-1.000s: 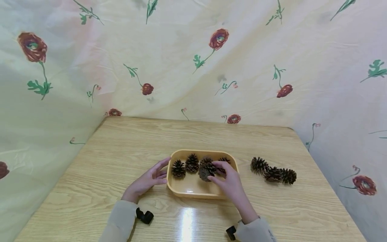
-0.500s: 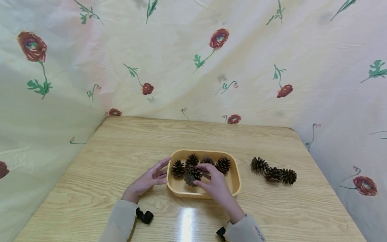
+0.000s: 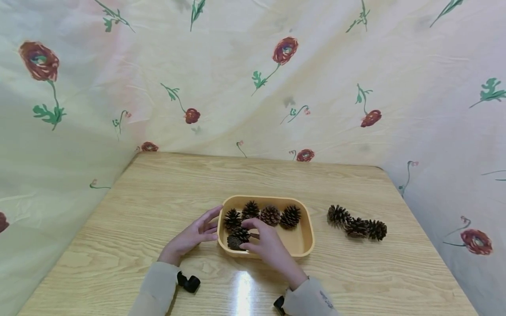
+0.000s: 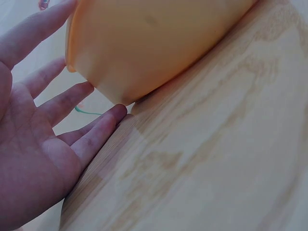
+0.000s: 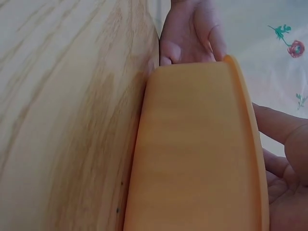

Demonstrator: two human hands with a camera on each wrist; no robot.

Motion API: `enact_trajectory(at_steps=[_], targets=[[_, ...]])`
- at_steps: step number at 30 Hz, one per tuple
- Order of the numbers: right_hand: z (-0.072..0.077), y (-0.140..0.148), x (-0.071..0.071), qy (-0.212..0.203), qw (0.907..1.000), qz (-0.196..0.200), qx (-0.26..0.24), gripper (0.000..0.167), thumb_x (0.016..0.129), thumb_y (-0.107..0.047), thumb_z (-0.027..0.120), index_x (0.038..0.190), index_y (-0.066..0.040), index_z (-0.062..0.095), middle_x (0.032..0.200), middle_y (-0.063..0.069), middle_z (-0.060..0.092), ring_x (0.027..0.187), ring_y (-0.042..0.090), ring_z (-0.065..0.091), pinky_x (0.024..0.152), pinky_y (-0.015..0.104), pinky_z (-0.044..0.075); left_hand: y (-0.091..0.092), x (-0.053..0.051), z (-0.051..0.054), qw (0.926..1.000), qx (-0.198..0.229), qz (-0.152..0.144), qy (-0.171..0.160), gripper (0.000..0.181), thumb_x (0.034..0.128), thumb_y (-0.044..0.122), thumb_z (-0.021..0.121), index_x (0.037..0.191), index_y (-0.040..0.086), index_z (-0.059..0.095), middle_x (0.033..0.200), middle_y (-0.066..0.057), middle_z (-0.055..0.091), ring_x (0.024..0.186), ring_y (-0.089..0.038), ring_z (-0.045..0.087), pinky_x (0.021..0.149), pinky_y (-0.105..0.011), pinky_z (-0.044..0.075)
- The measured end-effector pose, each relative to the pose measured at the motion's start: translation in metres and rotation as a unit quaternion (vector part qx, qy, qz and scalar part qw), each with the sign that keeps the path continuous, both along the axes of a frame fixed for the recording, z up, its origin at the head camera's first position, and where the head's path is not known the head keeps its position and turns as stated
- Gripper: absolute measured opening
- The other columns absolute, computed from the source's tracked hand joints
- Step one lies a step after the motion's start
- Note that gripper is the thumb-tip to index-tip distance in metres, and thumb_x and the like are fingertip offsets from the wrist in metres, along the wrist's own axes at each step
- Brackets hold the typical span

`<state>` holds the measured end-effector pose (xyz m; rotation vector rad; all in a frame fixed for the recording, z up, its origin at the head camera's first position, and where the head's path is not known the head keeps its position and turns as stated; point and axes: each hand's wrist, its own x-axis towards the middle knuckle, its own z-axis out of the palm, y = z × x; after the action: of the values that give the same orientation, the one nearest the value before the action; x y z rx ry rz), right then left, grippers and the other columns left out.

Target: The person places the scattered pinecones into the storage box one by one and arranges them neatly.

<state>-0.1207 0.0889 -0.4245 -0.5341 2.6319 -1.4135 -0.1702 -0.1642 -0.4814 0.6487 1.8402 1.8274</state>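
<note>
Flowered cloth [image 3: 221, 87] hangs behind and to both sides of the wood-grained table [image 3: 178, 184] before us; on it we see a yellow-orange tray [image 3: 292, 241] with rounded corners; our left hand [image 3: 193, 234] is spread, its fingers well apart, with fingertips touching the tray's left end; our right hand [image 3: 265, 239] reaches over the near rim and pinches a dark pinecone [image 3: 238, 239] between thumb and fingers, in the tray's near left corner; we cannot tell whether that cone rests on the tray floor; four other pinecones [image 3: 270, 215] line up along the far side, the leftmost just behind the pinched one; to the right of the tray, well apart from it, we see three more pinecones [image 3: 357, 227] huddled on the table; we wear pale sleeves [image 3: 152, 287], with a small black device [image 3: 189, 283] at each wrist; glare [image 3: 243, 289] brightens the wood nearest us, between our forearms
</note>
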Motion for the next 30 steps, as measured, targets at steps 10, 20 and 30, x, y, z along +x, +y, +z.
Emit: enact_trajectory(at_steps=[10,20,30], targets=[[-0.002,-0.013,-0.006,-0.011,0.9997,0.022,0.007,0.047,0.081,-0.004,0.075,0.124,0.0,0.057,0.125,0.013,0.062,0.121,0.03,0.056,0.101,0.04,0.051,-0.001,0.001,0.002,1.0,0.007,-0.001,-0.005,0.082,0.0922,0.006,0.062,0.157,0.016,0.013,0.163,-0.015,0.008,0.145,-0.045,0.021,0.119,-0.054,0.022],[-0.005,-0.018,-0.011,0.016,0.999,0.028,0.032,0.045,0.079,0.0,0.076,0.121,-0.002,0.059,0.124,0.014,0.063,0.12,0.029,0.058,0.099,0.04,0.052,-0.002,0.0,0.003,0.9999,0.009,-0.005,-0.012,0.081,0.0929,0.007,0.062,0.157,0.017,0.013,0.164,-0.014,0.008,0.146,-0.044,0.021,0.119,-0.055,0.021],[-0.006,-0.019,-0.013,0.023,0.9979,0.025,0.054,0.047,0.078,-0.003,0.078,0.121,-0.002,0.06,0.122,0.014,0.061,0.116,0.03,0.059,0.096,0.039,0.054,-0.001,0.001,0.003,0.9999,0.005,-0.002,-0.013,0.083,0.0921,0.009,0.063,0.157,0.016,0.013,0.164,-0.015,0.007,0.145,-0.044,0.022,0.118,-0.055,0.022]])
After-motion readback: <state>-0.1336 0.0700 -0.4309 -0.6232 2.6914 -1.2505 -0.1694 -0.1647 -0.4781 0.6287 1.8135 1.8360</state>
